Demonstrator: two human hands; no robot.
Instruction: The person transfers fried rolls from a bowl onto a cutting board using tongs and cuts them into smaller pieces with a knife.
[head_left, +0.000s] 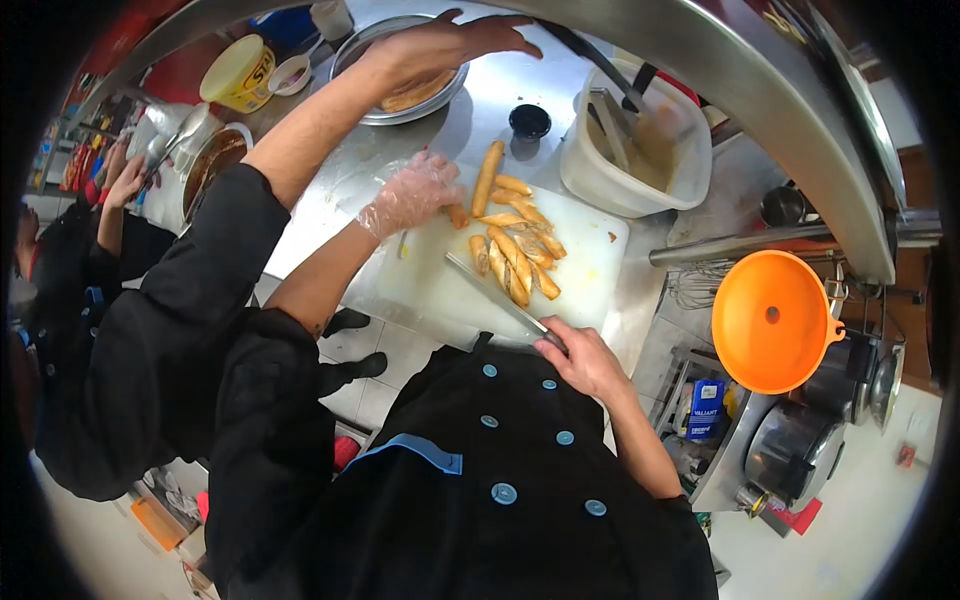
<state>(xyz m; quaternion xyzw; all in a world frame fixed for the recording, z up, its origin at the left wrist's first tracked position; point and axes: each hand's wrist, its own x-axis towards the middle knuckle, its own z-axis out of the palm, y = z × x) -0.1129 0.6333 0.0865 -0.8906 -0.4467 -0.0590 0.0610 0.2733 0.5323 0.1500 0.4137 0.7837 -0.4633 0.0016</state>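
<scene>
A clear plastic glove covers my left hand (412, 193). Its fingers are curled onto a short browned piece of fried roll (457, 216) at the left of the white cutting board (420, 285). My right hand (582, 358) is wrapped around the handle of a kitchen knife (498, 292), whose blade lies low across the board, pointing away to the left. Beyond the blade is a pile of diagonally cut fried rolls (520, 245). One uncut fried roll (487, 178) stretches toward the far edge of the board.
A co-worker's bare hand (455, 48) reaches over a metal bowl (440, 105), fingers extended. Behind the board are a small black cup (530, 122) and a white tub (610, 190) holding utensils. An orange funnel (770, 320) hangs right; a yellow tub (238, 75) stands left.
</scene>
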